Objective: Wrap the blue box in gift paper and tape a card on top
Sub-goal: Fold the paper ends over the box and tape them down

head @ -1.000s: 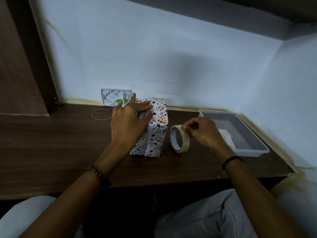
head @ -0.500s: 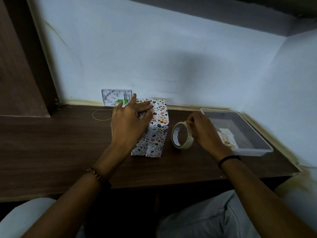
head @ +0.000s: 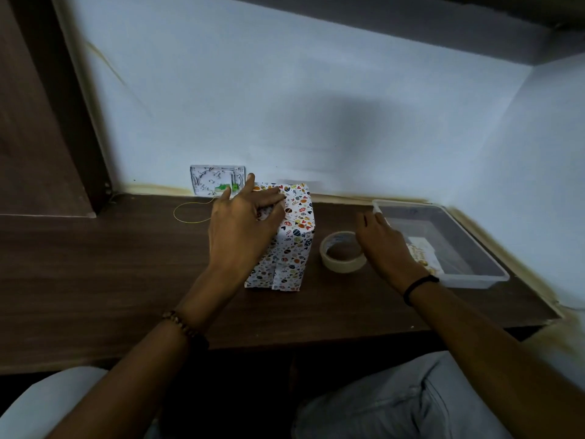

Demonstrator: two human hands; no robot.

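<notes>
Head view
- Box: the box (head: 292,245) stands upright on the dark wooden table (head: 95,264), near its back edge. It is fully covered in white gift paper with small coloured prints, and a paper seam runs down its near face.
- Left hand: the left hand (head: 240,223) lies over the box's top left edge. Its fingers reach across the paper on top and the thumb presses on the upper side face. The grip is a flat press, not a closed fist.
- Tape roll: a pale tape roll (head: 332,267) lies flat on the table just right of the box, not touching it.
- Right hand: the right hand (head: 383,245) hovers above the far right side of the roll, back towards the camera. I cannot tell whether its fingertips pinch anything.
- Tray: a clear plastic tray (head: 474,277) sits right of the roll, with a white card (head: 421,245) lying inside.
- Wrists: a beaded bracelet (head: 183,324) on the left, a black band (head: 419,285) on the right.
- Back wall: a white socket plate (head: 215,180) sits behind the box, with a yellow wire loop (head: 177,213) on the table below it.
</notes>
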